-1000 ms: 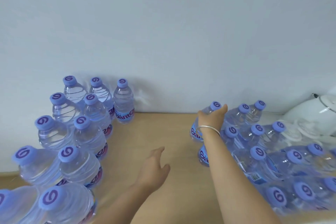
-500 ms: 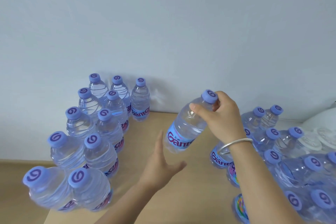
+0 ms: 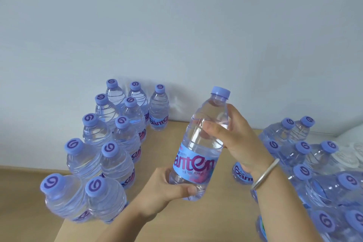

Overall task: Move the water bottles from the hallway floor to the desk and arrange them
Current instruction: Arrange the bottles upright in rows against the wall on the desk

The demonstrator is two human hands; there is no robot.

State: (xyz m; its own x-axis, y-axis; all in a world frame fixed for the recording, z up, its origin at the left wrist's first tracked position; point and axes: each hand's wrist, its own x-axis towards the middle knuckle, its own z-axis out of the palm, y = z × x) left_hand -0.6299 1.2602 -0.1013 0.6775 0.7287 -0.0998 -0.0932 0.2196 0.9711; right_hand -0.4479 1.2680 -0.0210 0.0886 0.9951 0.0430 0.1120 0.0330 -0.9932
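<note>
Behind everything stands a plain pale wall (image 3: 176, 25), and below it lies the light wooden worktop (image 3: 196, 220) on which the bottles are standing. Between my two hands I hold one water bottle (image 3: 198, 149) in the air above the middle of the worktop, almost upright and only a little tilted, its purple cap (image 3: 220, 92) at the top and its blue label turned toward me. The fingers of my left hand (image 3: 167, 188) are curled around the lower part of this bottle, with the thumb lying across the front just under the label. The fingers of my right hand (image 3: 239, 143) grasp the upper clear part, the thumb in front and the other fingers behind the plastic. On my right wrist I wear a silver bangle (image 3: 265, 173). At the left, a group of upright bottles (image 3: 117, 143) stands in two rows that run from the near edge toward the wall, with one more bottle just beside the far end of them. At the right, another crowd of bottles (image 3: 306, 163) stands close together, partly behind my right arm. At the far right edge something white (image 3: 351, 139) is visible, but I cannot tell what it is.
</note>
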